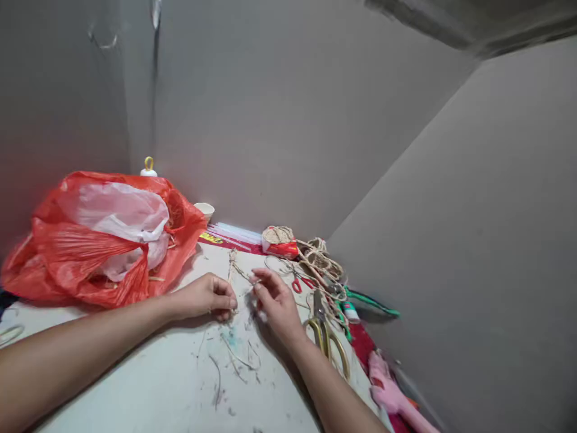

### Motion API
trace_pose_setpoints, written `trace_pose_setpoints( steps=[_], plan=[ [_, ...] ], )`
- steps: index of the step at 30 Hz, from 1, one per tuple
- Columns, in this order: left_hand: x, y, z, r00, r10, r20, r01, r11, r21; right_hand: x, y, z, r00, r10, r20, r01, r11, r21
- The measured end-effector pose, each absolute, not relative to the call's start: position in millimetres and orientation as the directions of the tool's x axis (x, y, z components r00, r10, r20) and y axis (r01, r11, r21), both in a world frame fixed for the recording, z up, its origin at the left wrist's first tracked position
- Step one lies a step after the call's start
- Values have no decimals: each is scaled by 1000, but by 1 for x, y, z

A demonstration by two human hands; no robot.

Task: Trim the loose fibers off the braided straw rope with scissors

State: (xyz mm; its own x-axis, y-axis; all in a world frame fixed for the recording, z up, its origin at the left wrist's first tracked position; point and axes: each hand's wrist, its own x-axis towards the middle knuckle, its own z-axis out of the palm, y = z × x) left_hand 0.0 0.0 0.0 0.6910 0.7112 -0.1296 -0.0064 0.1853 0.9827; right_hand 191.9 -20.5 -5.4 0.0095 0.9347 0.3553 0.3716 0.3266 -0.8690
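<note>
The right hand (279,307) seems to pinch a strand of twine (233,260); the left hand (205,296) is curled closed, contents unclear. The twine lies at twelve o'clock, its far end apparently knotted, nearer strands unworked.

on the tabletop: one gold-handled pair of scissors (320,309) and one red-handled pair (308,281) toward the right edge; one cup (205,210), far edge.

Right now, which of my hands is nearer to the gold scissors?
Your right hand. It is just left of the gold scissors, its forearm passing beside their handles; your left hand is farther left, beyond the right one.
</note>
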Motion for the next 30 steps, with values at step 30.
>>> trace_pose_setpoints(
  steps=[30],
  plan=[
    [4,-3,3,577,813,-75,-8,98,995,176,-40,-9,-7,993,115,89,115,-989]
  ],
)
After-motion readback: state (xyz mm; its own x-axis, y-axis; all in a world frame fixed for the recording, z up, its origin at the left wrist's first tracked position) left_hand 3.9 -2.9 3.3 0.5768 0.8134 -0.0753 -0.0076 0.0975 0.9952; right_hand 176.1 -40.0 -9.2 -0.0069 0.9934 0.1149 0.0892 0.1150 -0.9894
